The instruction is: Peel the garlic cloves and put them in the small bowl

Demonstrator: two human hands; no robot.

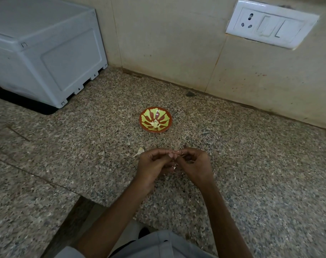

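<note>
A small red bowl with a green pattern stands on the speckled granite counter, with a few pale peeled cloves at its bottom. Nearer to me, my left hand and my right hand meet above the counter, fingers curled. Between their fingertips they pinch a garlic clove, mostly hidden; only pale bits show. A pale piece of garlic skin lies on the counter just left of my left hand.
A grey plastic appliance stands at the back left on a black mat. Behind the counter rises a tiled wall with a white socket and switch plate. The counter's front edge steps inward at lower left.
</note>
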